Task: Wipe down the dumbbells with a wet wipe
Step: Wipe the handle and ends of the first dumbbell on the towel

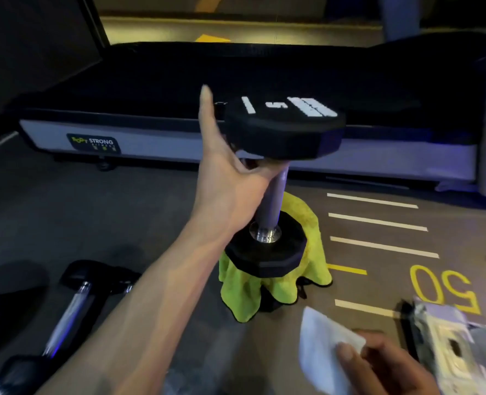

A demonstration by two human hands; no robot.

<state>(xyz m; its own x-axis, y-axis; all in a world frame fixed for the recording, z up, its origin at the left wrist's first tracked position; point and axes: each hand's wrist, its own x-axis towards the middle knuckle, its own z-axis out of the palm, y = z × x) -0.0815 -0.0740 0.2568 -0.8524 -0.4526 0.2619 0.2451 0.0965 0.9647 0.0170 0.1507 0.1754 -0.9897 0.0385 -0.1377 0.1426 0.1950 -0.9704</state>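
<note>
Now my left hand (230,178) grips the upright dumbbell (276,178) high on its handle, just under the top head.

Held on end, its lower head seems to rest on the yellow-green cloth (316,269), I judge to bare the handle for wiping. My right hand (384,363) pinches the wet wipe (318,337), well apart from it. Another dumbbell (73,306) lies on the floor beside my forearm; the wipe packet (450,346) sits beside my right hand, a treadmill (162,138) beyond.

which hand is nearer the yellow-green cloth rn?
Left. The left hand grips the handle of the upright dumbbell directly above the yellow-green cloth. The right hand sits lower right of it, holding the white wipe, apart from the cloth.
</note>
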